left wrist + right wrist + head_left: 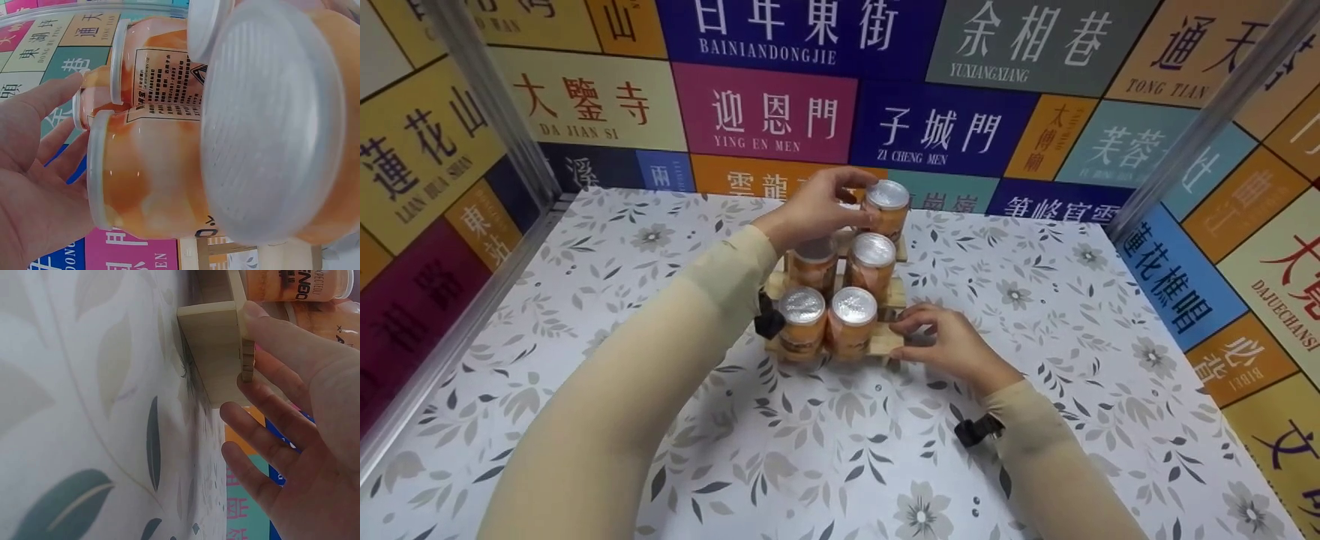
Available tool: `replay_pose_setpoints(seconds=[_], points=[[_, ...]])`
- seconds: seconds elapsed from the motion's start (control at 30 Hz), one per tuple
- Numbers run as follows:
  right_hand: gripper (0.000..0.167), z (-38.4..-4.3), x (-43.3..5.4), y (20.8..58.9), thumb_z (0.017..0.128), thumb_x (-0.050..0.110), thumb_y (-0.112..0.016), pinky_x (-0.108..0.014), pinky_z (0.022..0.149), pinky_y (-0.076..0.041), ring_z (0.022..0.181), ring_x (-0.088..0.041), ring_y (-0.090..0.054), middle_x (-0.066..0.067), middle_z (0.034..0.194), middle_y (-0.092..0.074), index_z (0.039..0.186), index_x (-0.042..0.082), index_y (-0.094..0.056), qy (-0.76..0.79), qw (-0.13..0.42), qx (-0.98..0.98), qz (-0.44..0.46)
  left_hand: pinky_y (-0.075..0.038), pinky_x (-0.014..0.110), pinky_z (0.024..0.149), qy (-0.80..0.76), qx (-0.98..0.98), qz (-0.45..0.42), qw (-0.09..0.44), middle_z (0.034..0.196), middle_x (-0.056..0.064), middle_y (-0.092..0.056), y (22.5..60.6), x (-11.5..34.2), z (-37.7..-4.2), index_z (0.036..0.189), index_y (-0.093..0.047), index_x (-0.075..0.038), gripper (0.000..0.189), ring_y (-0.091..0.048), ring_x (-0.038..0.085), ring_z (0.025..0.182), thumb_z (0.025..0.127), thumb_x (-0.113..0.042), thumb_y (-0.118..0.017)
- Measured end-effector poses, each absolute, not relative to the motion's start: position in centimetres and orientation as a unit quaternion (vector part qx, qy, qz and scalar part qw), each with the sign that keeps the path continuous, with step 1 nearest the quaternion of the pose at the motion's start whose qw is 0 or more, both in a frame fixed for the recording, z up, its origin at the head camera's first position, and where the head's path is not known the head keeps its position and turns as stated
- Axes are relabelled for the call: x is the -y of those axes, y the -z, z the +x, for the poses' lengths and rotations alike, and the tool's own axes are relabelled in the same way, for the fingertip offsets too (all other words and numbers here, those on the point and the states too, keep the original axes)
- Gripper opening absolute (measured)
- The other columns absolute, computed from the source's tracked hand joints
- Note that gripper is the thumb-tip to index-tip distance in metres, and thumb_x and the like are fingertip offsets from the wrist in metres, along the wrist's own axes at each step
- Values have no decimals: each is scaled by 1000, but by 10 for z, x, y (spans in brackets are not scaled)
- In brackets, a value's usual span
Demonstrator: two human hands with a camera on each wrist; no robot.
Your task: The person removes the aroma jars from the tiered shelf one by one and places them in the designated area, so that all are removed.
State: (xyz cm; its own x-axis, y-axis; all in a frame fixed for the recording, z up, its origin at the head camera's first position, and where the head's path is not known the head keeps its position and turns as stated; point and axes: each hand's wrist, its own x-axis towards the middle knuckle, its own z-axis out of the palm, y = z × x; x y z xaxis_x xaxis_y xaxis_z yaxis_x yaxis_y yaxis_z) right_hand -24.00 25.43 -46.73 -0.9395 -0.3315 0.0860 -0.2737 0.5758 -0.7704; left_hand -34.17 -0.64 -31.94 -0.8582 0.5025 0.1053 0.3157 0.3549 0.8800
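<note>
A tiered wooden rack (887,343) stands on the table with several orange cans with silver lids on its steps. My left hand (814,206) reaches over the rack and grips the rearmost can (887,214) at the right, thumb in front and fingers behind. Two cans stand on the middle step, one of them the right can (871,266); two more, including the left front can (801,326), are on the front step. My right hand (952,345) pinches the right end of the front step between thumb and fingers; its other fingers (253,433) are spread below.
A white tablecloth (900,450) with grey leaves and flowers covers the table. Behind the rack and at both sides rise panels (765,112) of coloured signs with Chinese characters. Metal posts (1192,127) stand at the back corners. Dark straps (979,431) sit at both wrists.
</note>
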Motion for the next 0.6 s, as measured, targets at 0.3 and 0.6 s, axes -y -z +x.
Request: replay_pose_setpoints(seconds=[0.3, 0.6], points=[[38, -240, -256, 469, 76, 22, -93, -52, 97, -56, 116, -28, -64, -6, 121, -71, 110, 12, -79, 415, 26, -891, -182, -53, 29, 98, -515, -819, 236, 92, 143, 4, -59, 317, -4, -347, 140, -59, -13, 52, -59, 21, 117, 92, -15, -79], [36, -240, -256, 468, 76, 22, -93, -48, 99, -56, 115, -25, -64, -3, 119, -71, 109, 15, -80, 422, 35, -889, -171, -55, 26, 96, -525, -815, 225, 95, 137, 4, -62, 313, -14, -350, 142, -60, -12, 57, -61, 19, 113, 90, -14, -81]])
